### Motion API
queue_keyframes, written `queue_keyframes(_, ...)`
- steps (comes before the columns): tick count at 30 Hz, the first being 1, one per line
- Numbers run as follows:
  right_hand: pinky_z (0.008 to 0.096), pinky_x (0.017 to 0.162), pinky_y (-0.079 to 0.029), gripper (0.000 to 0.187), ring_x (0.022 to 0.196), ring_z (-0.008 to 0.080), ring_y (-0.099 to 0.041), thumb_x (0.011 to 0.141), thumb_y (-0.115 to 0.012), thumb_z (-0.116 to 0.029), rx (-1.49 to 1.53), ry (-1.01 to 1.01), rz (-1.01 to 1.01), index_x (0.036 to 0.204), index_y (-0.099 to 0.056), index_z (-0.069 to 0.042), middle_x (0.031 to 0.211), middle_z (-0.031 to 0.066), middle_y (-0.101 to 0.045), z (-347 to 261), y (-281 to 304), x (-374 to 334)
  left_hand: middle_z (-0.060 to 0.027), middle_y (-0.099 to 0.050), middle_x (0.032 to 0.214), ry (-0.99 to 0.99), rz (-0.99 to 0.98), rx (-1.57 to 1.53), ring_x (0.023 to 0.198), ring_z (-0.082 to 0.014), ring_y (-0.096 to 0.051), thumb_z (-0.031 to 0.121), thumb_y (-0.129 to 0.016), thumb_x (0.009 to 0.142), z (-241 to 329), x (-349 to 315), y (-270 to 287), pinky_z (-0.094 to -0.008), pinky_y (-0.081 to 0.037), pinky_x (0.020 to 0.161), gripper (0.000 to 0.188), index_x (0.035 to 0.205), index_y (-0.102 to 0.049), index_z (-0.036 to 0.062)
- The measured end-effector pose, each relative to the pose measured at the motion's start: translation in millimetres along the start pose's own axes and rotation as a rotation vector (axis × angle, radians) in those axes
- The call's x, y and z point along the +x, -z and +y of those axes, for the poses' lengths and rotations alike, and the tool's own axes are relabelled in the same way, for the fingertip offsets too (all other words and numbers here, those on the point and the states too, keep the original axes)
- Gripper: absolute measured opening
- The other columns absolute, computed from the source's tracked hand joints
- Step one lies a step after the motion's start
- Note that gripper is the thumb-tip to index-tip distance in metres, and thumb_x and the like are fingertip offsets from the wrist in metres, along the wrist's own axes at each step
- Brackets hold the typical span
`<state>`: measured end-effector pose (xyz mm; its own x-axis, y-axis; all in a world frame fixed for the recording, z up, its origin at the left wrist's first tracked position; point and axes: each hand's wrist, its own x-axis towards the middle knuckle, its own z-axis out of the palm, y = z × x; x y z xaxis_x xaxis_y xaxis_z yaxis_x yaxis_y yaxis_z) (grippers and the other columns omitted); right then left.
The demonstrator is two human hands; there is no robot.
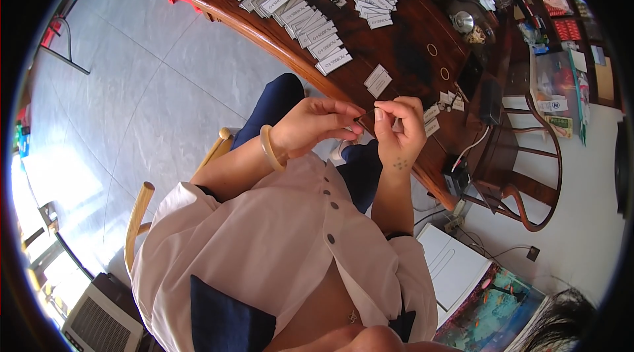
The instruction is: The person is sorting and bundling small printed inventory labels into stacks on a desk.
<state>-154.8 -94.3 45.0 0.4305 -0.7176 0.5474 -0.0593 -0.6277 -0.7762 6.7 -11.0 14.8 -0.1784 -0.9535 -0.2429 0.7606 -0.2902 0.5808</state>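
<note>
Two of my hands, left hand (310, 126) and right hand (401, 129), pinch one small dark tag (367, 114) between fingertips, just above the wooden table (409, 48) edge, near rows of white labels (310, 22).

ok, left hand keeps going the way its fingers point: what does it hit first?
The left hand points at the right hand; its fingertips already meet there around a small dark thin piece. So: that piece, then right-hand fingers.
</note>
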Motion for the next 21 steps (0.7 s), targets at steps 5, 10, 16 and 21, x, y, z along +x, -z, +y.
queue_keyframes(5, 0.0213, 0.058, -0.04, 0.017, 0.065, 0.0086, -0.048, 0.078, -0.066, 0.008, -0.015, 0.004, 0.049, 0.091, -0.066, -0.002, 0.088, 0.0039, -0.054, 0, -1, -7, -0.0152, -0.06, 0.119, -0.142, -0.027, 0.127, 0.093, -0.0205, -0.067, -0.007, -0.06, 0.087, -7, 3, 5, -0.0346, -0.056, 0.088, 0.015, 0.1, -0.066, -0.0042)
queue_keyframes(10, 0.0206, 0.061, -0.041, 0.016, 0.071, 0.0092, -0.049, 0.079, -0.066, 0.007, 0.114, -0.055, 0.018, 0.093, -0.064, -0.002, 0.09, 0.0047, -0.054, 9, 1, -14, -0.0134, -0.061, 0.117, -0.164, 0.03, 0.237, 0.082, -0.0166, -0.068, -0.002, -0.062, 0.088, -4, 0, 0, -0.0283, -0.058, 0.074, 0.012, 0.099, -0.067, -0.0044)
queue_keyframes(16, 0.0207, 0.062, -0.042, 0.016, 0.073, 0.0094, -0.05, 0.08, -0.064, 0.009, 0.152, -0.059, -0.012, 0.092, -0.064, -0.001, 0.092, 0.0053, -0.053, 7, 2, -17, -0.008, -0.065, 0.107, -0.106, 0.057, 0.43, 0.065, -0.0088, -0.063, 0.006, -0.063, 0.091, -4, -2, 1, -0.0205, -0.051, 0.057, 0.013, 0.101, -0.068, -0.0018)
queue_keyframes(21, 0.0205, 0.064, -0.042, 0.015, 0.076, 0.0094, -0.05, 0.081, -0.063, 0.009, 0.142, -0.079, -0.037, 0.093, -0.064, -0.001, 0.093, 0.0052, -0.052, 6, 3, -16, -0.0075, -0.065, 0.107, -0.033, -0.029, 0.381, 0.082, -0.0141, -0.067, 0.007, -0.06, 0.093, -1, -2, 0, -0.0221, -0.054, 0.06, 0.014, 0.102, -0.066, -0.001)
